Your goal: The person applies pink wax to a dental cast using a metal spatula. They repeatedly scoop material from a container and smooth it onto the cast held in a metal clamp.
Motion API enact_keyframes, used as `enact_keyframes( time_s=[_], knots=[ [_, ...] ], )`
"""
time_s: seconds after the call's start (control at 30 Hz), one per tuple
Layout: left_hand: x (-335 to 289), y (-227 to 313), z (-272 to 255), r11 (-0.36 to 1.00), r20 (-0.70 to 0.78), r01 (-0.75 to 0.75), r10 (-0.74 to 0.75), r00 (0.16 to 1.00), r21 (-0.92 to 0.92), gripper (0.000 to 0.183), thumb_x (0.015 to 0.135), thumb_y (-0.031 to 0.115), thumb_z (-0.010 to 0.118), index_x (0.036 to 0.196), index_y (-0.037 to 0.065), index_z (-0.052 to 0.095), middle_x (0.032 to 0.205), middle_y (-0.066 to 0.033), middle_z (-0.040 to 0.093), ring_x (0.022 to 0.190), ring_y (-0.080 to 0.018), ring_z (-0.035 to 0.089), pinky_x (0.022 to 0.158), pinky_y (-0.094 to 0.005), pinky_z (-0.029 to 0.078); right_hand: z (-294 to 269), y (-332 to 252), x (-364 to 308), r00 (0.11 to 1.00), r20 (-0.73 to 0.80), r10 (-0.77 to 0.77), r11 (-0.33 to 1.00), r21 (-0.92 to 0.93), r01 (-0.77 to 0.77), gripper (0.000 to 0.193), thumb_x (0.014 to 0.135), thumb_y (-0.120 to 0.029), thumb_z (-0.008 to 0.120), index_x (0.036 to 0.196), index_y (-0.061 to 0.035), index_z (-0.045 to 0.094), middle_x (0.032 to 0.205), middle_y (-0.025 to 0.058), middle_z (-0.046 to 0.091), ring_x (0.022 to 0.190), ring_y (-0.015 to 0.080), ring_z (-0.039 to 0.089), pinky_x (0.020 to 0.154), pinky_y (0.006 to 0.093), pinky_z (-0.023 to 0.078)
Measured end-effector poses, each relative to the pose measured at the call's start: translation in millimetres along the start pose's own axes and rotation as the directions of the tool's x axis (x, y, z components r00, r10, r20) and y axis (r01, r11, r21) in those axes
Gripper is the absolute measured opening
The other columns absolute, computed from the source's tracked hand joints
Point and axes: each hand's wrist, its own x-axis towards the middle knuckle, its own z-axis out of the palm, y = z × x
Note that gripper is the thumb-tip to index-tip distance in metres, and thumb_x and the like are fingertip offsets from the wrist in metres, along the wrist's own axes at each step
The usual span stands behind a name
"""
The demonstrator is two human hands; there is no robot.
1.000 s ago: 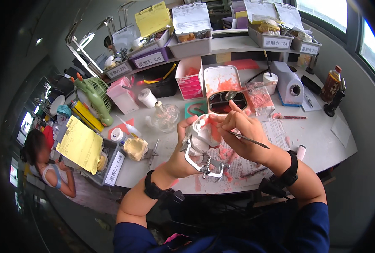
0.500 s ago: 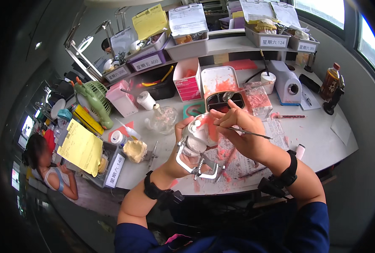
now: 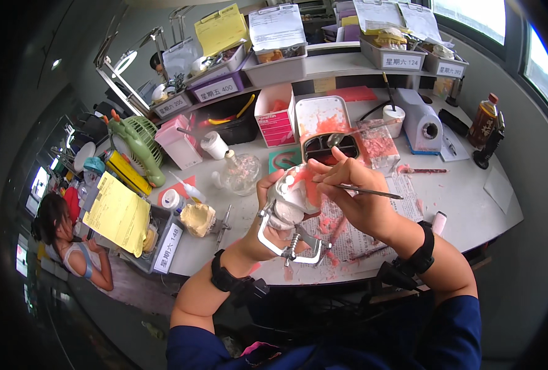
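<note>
The left hand [image 3: 268, 213] grips a white plaster cast [image 3: 289, 197] set in a metal frame [image 3: 289, 243], fingers wrapped around the cast from behind and thumb curled over its upper edge, so the fingers are clamped on it. The frame hangs below the palm, its legs pointing down toward the paper [image 3: 354, 237] spread on the table [image 3: 471, 203]. Pink wax [image 3: 308, 185] covers the top of the cast, right at the fingertips of both hands.

The right hand [image 3: 357, 200] pinches a thin metal tool [image 3: 369, 192] between thumb and forefingers, fingers closed together on its shaft. The tool's handle sticks out to the right past the knuckles, while its tip is hidden behind the fingers at the wax.

Just beyond the fingertips sits a dark tray [image 3: 332, 147] with a spoon [image 3: 348, 135] resting across it. To the left of the left hand stands a clear glass burner [image 3: 240, 172], and farther left a green fan [image 3: 139, 145].
</note>
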Motion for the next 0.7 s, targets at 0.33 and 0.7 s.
enact_keyframes(
  time_s=[0.33, 0.7],
  knots=[
    [-0.3, 2.5, 11.1, 0.995, 0.002, -0.089, 0.089, 0.996, 0.05, 0.104, 0.063, 0.041, 0.087, 0.143, 0.03, 0.022, 0.148, -0.0024, 0.036, 0.128, -0.02, 0.047, 0.101, -0.0409, 0.048, 0.7, 6.0, -2.6, 0.999, -0.048, 0.021, 0.992, 0.127, -0.015, 0.014, 0.086, 0.007, 0.063, 0.087, -0.0019, 0.052, 0.09, 0.0111, 0.071, 0.109, 0.0285, 0.065, 0.112, 0.0447, 0.031],
    [5.9, 5.0, 11.9, 0.983, 0.097, -0.178, 0.174, 0.98, 0.033, 0.095, 0.069, 0.024, 0.082, 0.143, 0.028, 0.022, 0.152, -0.0088, 0.03, 0.131, -0.0243, 0.044, 0.103, -0.0432, 0.047, -1.3, 5.6, -4.1, 0.994, -0.012, 0.11, 0.932, 0.348, -0.099, 0.014, 0.09, -0.001, 0.063, 0.092, -0.0015, 0.048, 0.094, 0.0164, 0.069, 0.114, 0.0288, 0.061, 0.112, 0.048, 0.031]
  ],
)
